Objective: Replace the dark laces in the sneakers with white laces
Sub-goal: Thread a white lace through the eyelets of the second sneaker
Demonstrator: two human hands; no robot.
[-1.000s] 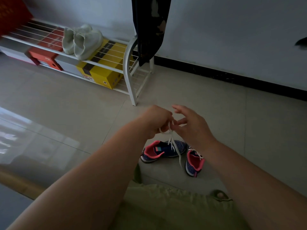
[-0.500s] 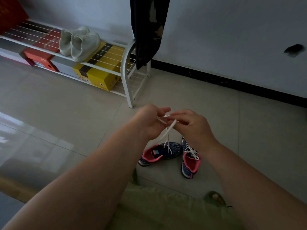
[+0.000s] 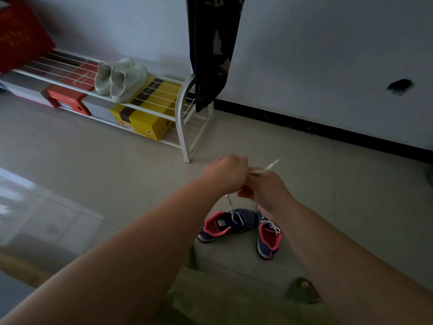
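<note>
Two dark blue sneakers with pink linings lie on the tiled floor. The left sneaker (image 3: 228, 225) lies on its side, and a white lace (image 3: 230, 207) rises from it to my hands. The right sneaker (image 3: 268, 238) stands upright with a white lace threaded through it. My left hand (image 3: 226, 173) and my right hand (image 3: 267, 188) meet above the shoes, both gripping the lace. One lace end (image 3: 271, 165) sticks out up and to the right past my right hand.
A white wire shoe rack (image 3: 182, 127) stands against the wall, with pale shoes (image 3: 121, 79) on top and a yellow box (image 3: 143, 120) and an orange box (image 3: 68, 99) below. Dark cloth (image 3: 212, 48) hangs over its end. My green-clad knees fill the bottom.
My hands have drawn closer and pulled the lace up; its free end now pokes out to the right. The view has shifted slightly.
</note>
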